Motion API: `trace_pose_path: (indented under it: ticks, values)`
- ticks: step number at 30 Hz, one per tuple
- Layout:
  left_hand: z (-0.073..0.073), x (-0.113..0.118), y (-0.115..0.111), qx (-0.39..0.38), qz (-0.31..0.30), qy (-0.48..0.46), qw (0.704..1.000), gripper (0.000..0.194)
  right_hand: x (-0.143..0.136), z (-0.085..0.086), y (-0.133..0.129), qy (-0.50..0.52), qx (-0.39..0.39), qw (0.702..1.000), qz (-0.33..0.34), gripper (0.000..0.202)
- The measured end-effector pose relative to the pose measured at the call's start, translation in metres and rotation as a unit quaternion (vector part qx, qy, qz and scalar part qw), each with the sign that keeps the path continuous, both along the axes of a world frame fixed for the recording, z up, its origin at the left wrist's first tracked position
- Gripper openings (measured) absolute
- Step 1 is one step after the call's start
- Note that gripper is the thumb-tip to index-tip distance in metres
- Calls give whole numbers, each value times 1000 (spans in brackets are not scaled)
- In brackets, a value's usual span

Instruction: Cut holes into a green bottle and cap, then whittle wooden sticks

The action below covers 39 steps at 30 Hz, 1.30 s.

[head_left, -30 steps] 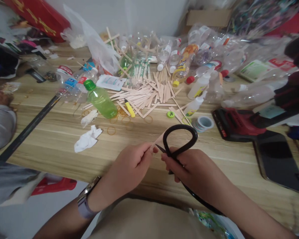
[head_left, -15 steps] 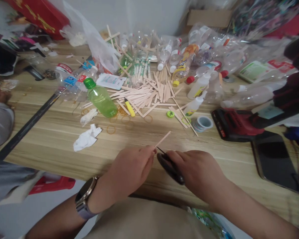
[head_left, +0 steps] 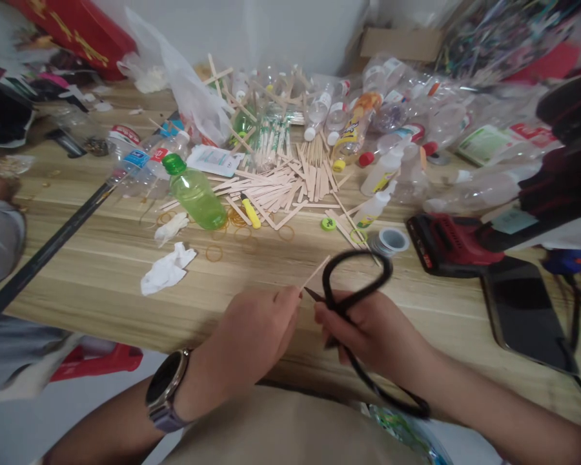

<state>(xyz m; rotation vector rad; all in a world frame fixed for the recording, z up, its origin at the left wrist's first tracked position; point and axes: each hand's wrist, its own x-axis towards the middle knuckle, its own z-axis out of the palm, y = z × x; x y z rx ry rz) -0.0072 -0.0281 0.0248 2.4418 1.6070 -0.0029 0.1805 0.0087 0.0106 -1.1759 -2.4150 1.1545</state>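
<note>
My tabletop [head_left: 101, 271] is a mess: green bottle [head_left: 196, 194], stick pile [head_left: 283, 184], tissue [head_left: 167, 270], tape roll [head_left: 390, 241], phone [head_left: 525, 313].

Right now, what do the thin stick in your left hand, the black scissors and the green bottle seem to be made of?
The stick looks like pale, unfinished wood: matte and tan, like the craft sticks piled behind. The scissors have wide looped handles in smooth black, probably coated metal, though plastic is possible. The green bottle looks like thin glossy plastic, see-through, with an opaque green cap.

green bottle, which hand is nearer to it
Left. The left hand sits below and slightly right of the green bottle; the right hand, holding scissors, lies farther right.
</note>
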Motion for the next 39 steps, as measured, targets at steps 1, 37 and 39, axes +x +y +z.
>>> trace_pose_path:
  ticks: [1,37,39]
  values:
    - [-1,0,0,2,-2,6,1000,30,-1,0,0,6,-54,998,10,47]
    - [2,6,-5,36,-11,33,999,26,0,3,-2,48,19,998,-33,41]
    - [4,7,-5,30,-8,51,998,24,-5,5,-6,114,-229,965,-55,43]
